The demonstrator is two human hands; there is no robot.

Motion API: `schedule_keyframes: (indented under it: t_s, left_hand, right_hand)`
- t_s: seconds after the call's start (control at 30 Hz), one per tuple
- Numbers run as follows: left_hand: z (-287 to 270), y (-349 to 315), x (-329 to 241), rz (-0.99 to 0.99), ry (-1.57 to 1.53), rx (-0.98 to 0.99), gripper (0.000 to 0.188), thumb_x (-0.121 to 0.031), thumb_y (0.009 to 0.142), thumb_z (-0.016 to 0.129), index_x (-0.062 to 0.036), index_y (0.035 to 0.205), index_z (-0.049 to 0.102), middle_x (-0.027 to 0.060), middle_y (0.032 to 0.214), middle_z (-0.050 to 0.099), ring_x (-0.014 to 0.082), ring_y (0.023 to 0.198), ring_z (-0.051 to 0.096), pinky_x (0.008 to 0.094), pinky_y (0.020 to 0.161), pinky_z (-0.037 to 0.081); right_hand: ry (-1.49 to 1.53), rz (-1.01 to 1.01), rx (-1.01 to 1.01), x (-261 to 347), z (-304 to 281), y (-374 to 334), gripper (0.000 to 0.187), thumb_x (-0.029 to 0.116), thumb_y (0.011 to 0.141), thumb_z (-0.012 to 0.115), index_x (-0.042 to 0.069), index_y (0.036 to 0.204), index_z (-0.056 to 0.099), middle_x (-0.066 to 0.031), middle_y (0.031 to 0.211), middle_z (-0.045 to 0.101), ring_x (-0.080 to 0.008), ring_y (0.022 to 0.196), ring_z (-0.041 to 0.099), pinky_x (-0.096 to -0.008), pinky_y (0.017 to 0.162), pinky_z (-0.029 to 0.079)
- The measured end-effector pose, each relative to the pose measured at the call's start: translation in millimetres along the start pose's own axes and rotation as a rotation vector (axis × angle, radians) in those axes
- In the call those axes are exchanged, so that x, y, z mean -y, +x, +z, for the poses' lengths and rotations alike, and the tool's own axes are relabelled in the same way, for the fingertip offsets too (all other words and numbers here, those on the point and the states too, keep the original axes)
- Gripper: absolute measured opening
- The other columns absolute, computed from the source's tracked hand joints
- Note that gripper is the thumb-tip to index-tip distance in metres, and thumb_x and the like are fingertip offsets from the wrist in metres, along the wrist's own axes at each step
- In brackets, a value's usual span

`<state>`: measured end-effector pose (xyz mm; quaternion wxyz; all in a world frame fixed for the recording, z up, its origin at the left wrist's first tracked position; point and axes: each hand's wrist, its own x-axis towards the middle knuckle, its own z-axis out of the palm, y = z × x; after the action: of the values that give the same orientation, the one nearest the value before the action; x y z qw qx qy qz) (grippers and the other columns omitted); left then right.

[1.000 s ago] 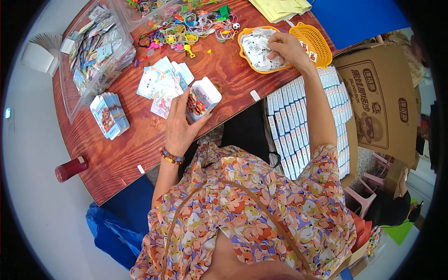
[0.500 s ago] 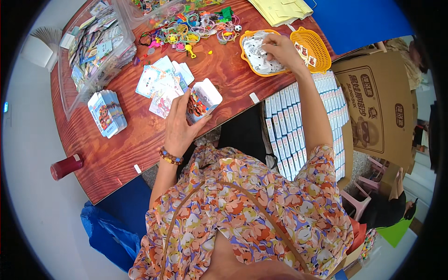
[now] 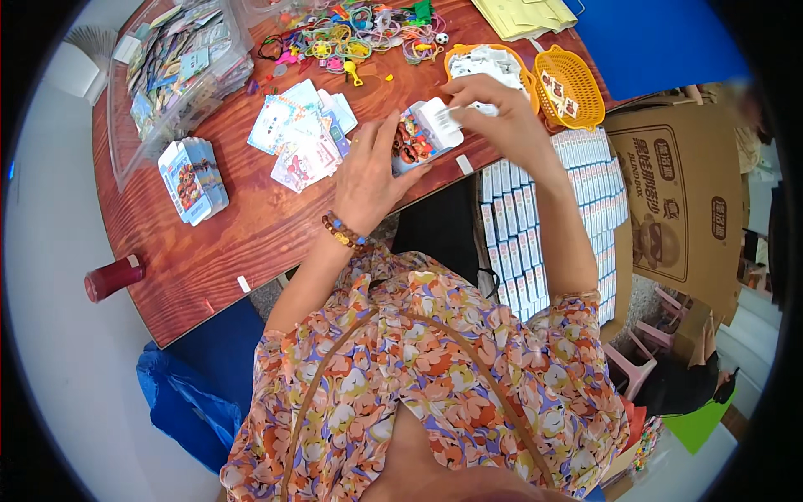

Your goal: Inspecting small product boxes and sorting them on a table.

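Note:
My left hand (image 3: 374, 171) is wrapped round a small printed carton (image 3: 412, 140) with a colourful picture on its side, tilted over the table's near edge. The carton's white end flap (image 3: 442, 124) stands open toward the right. My right hand (image 3: 506, 125) reaches in at that end, its thumb and fingers pinched on a small white packet (image 3: 454, 110), partly hidden by the fingers. Just beyond this hand, an orange basket (image 3: 449, 63) holds a heap of white packets. Printed cards (image 3: 305, 159) lie loosely spread left of the carton.
Flattened cartons (image 3: 192, 182) are stacked at left, near a dark red cup (image 3: 115, 278). A clear bin (image 3: 120, 138) holds cards; colourful trinkets (image 3: 360, 38) lie at the back. A yellow basket (image 3: 595, 92) holds small cards. Rows of cartons (image 3: 519, 243) fill a box below right.
My right hand has come out of the basket of white packets, down to the carton's open end. My left hand has carried the carton to the right and slightly away from me.

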<state>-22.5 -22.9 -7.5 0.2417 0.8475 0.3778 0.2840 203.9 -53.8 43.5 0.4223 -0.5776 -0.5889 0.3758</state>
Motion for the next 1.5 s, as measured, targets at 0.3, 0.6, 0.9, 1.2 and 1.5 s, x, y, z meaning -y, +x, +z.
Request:
schedule_keyframes:
  t_s: [0.3,0.6,0.9,1.2,1.5]
  left_hand:
    - [4,-3,0,0.010,-0.019,-0.034,0.075,-0.029,0.073,0.084,0.0000,0.134,0.049,0.0173,0.113,0.057,0.0355,0.100,0.061,0.0429,0.082,0.053]
    - [2,-2,23,-0.167,-0.200,-0.117,0.076,-0.031,0.074,0.085,0.0021,0.133,0.050,0.0166,0.107,0.058,0.0303,0.096,0.061,0.0398,0.082,0.051]
    - [5,-17,21,-0.098,-0.183,-0.087,0.075,-0.020,0.074,0.086,0.0013,0.135,0.048,0.0173,0.112,0.057,0.0323,0.104,0.058,0.0407,0.089,0.048]
    - [-1,-19,13,-0.122,-0.192,-0.064,0.075,-0.017,0.073,0.086,0.0015,0.135,0.048,0.0180,0.114,0.057,0.0333,0.105,0.058,0.0414,0.090,0.048]
    - [-4,-27,16,-0.122,-0.171,-0.052,0.077,-0.018,0.074,0.085,-0.0003,0.138,0.047,0.0181,0.117,0.057,0.0332,0.108,0.059,0.0410,0.089,0.051]
  right_hand:
    - [-0.507,-0.279,-0.072,-11,35,-11,0.018,0.008,0.091,0.063,0.002,0.106,0.071,-0.0135,0.132,0.060,-0.0313,0.128,0.051,-0.0387,0.104,0.041]
    - [0.007,-0.007,-0.313,-23,-16,-60,0.018,0.008,0.098,0.059,-0.001,0.109,0.070,-0.0068,0.109,0.070,-0.0129,0.100,0.064,-0.0250,0.088,0.050]
    - [-0.018,0.290,-0.677,-59,-36,-112,0.021,0.016,0.097,0.061,-0.002,0.103,0.071,-0.0030,0.092,0.071,-0.0089,0.076,0.066,-0.0218,0.067,0.049]
    - [-1.074,0.356,-0.397,-122,-150,-4,0.034,0.021,0.083,0.071,0.000,0.110,0.068,-0.0155,0.089,0.072,-0.0301,0.083,0.069,-0.0377,0.075,0.053]
    - [-0.818,0.549,-0.379,-149,-169,14,0.020,0.023,0.083,0.065,0.005,0.091,0.070,-0.0175,0.086,0.071,-0.0301,0.081,0.070,-0.0415,0.074,0.054]
